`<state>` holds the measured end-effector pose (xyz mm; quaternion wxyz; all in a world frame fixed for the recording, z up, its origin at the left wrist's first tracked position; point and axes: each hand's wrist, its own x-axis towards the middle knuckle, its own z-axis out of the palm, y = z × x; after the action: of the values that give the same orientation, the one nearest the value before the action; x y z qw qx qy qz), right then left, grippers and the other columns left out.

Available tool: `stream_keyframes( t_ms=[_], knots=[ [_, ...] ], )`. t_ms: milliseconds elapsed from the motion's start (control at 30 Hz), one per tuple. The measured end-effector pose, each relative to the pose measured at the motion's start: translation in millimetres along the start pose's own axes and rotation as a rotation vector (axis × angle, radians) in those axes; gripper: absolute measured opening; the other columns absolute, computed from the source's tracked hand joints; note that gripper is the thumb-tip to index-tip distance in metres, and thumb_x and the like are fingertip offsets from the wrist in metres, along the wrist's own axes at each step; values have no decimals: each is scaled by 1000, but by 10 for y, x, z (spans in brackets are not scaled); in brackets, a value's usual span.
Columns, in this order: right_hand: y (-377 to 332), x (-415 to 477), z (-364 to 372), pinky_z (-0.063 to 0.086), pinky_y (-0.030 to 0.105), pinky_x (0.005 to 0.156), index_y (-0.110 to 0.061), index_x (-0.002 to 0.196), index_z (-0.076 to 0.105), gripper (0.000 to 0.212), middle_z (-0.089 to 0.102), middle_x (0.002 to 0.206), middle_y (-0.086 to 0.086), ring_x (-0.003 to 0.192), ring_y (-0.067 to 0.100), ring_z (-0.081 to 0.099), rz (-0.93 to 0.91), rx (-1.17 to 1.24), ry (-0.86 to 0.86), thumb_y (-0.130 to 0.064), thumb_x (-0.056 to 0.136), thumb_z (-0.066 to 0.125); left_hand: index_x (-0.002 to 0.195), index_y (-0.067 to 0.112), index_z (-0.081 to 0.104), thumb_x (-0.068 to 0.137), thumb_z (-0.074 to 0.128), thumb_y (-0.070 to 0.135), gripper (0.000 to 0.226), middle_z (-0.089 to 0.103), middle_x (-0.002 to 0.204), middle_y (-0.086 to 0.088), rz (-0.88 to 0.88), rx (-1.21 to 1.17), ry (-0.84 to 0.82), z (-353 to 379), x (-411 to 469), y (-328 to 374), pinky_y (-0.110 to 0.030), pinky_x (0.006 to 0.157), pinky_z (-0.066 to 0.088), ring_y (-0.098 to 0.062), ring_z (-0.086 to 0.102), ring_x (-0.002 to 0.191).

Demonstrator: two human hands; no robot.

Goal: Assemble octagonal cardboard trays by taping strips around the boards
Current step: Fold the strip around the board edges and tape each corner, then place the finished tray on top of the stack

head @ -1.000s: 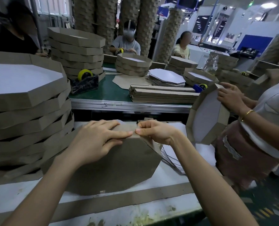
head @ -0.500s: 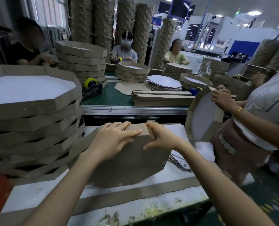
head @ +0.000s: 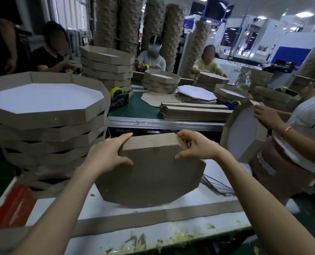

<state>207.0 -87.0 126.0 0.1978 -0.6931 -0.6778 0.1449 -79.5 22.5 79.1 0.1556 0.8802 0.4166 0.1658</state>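
A brown octagonal cardboard tray [head: 149, 173] stands on edge on the white table [head: 153, 234], its flat back facing me. My left hand [head: 107, 153] grips its upper left corner, fingers over the rim strip and thumb on the back. My right hand [head: 195, 146] grips the upper right corner the same way. A long cardboard strip [head: 153, 217] lies flat on the table in front of the tray.
A tall stack of finished trays [head: 46, 115] stands at the left. Flat boards [head: 217, 183] lie behind the tray on the right. A person at the right holds another tray [head: 243, 129]. A tape dispenser [head: 118, 96] and strip piles [head: 195, 111] sit on the green belt.
My hands moved apart from the middle of the top edge to the tray's two upper corners. The tray now stands more upright, and my view has lifted.
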Motion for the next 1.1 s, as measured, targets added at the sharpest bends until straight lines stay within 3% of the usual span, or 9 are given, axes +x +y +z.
stream_keyframes(
  t_ms=[100,233,333,400,500,600,700,933,1100],
  knots=[
    [-182,-56,-196,51,40,95,-12,127,61,55,67,115,0,105,18,63,-48,91,-22,-23,78,83,146,59,15,74,68,66,89,53,135,-1,-11,1,-25,-253,-10,33,-36,81,50,-23,53,113],
    [-434,-215,-459,55,35,87,-17,121,66,50,72,108,0,98,23,67,-70,191,78,-20,75,85,143,59,26,74,70,64,82,51,141,4,22,-104,0,-631,-66,155,-44,94,48,-24,50,122],
    [-676,-341,-636,49,14,75,-27,114,62,49,67,99,-14,89,1,63,-114,201,251,-27,72,87,140,46,45,83,72,40,63,53,136,10,144,-364,243,-788,-140,329,-38,98,46,-6,49,120],
    [-868,-397,-745,48,12,79,-21,117,59,51,65,104,-13,94,-2,61,-176,142,379,-26,74,87,132,33,57,89,68,28,45,55,129,14,182,-577,467,-824,-202,492,-29,100,43,15,47,110],
    [-1176,-470,-784,49,23,82,-14,121,57,56,63,109,-6,97,7,59,-275,-31,599,-26,75,85,119,24,56,89,68,35,34,56,123,4,2,-959,705,-796,-294,729,-34,99,48,-1,54,110],
    [-1453,-491,-608,44,31,70,-7,121,57,61,64,111,5,94,14,55,-378,-342,822,-28,70,82,128,24,49,70,73,62,74,55,130,-1,-130,-1556,391,-852,-340,868,-39,91,53,-17,56,119],
    [-1654,-454,-354,44,32,66,-7,115,56,58,66,99,11,87,22,56,-547,-554,938,-26,67,83,127,19,59,64,70,69,82,66,124,-10,19,-2016,46,-1008,-306,875,-53,91,52,-30,63,114],
    [-1851,-86,-14,41,24,62,-15,108,50,37,68,83,4,69,18,59,-880,-629,944,-41,87,67,119,16,64,74,74,47,54,72,109,-11,-225,-2032,372,-1227,-272,574,-45,73,58,-29,70,98],
    [-1985,464,-82,45,37,82,-13,85,71,40,63,87,-5,89,12,56,-706,56,809,-46,97,53,108,17,67,81,71,39,35,75,99,-6,-278,-1945,692,-1493,-257,239,-44,66,59,-24,73,88]
  ],
)
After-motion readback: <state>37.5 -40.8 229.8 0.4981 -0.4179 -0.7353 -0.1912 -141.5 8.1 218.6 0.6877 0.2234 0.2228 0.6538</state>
